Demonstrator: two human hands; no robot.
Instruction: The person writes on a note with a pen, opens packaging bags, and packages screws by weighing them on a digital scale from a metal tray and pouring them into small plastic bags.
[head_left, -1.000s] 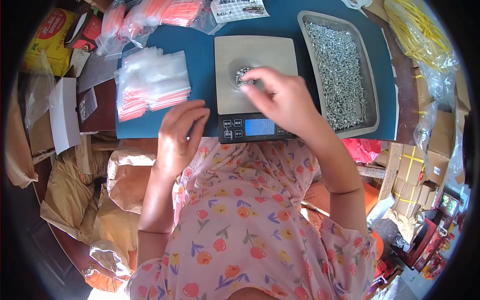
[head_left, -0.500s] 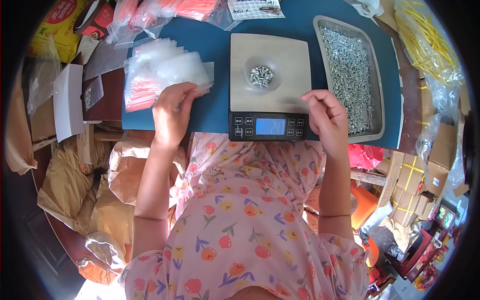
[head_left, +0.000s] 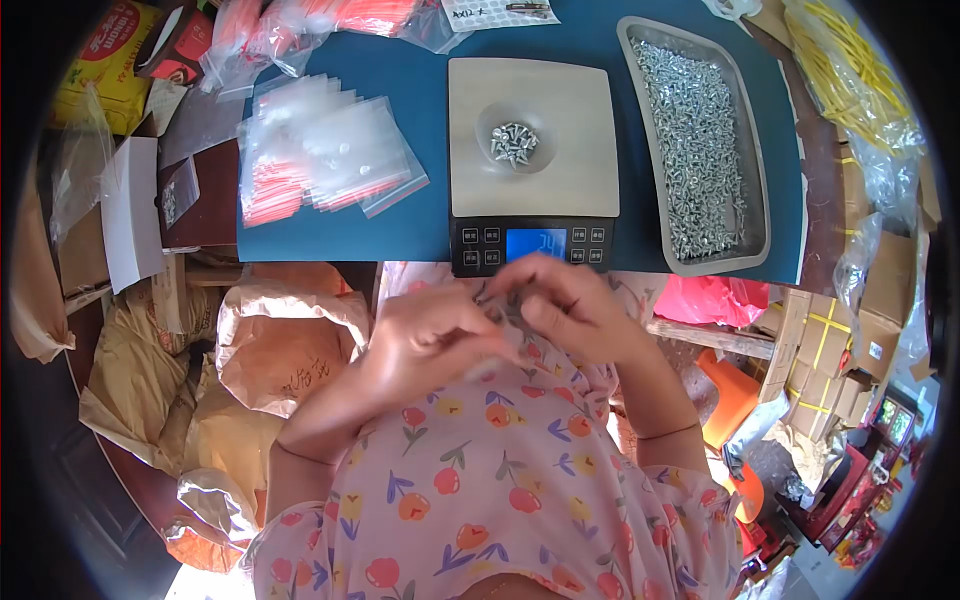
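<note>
My left hand (head_left: 435, 340) and my right hand (head_left: 575, 305) are close together over my lap, just in front of the scale. The left fingers are curled together and blurred; whatever they hold, if anything, I cannot make out. Blur on the right hand's bent fingers hides whether they grip something. Behind them stands the digital scale (head_left: 590, 185), its blue display (head_left: 535, 244) lit. A clear round dish (head_left: 487, 160) on its plate holds a small heap of screws (head_left: 515, 143). To the left lies a fanned pile of clear zip bags (head_left: 345, 150) with red edges.
On the right, a metal tray (head_left: 655, 190) is filled with many screws (head_left: 695, 150). More red-edged bags (head_left: 370, 12) and a printed label (head_left: 510, 12) lie at the back. Brown paper sacks (head_left: 290, 340) stand below the table on the left, cardboard boxes (head_left: 825, 350) on the right.
My left hand has left the bag pile and come down to the right, over my lap. My right hand has moved left from beside the scale towards it. One bag now juts out askew.
</note>
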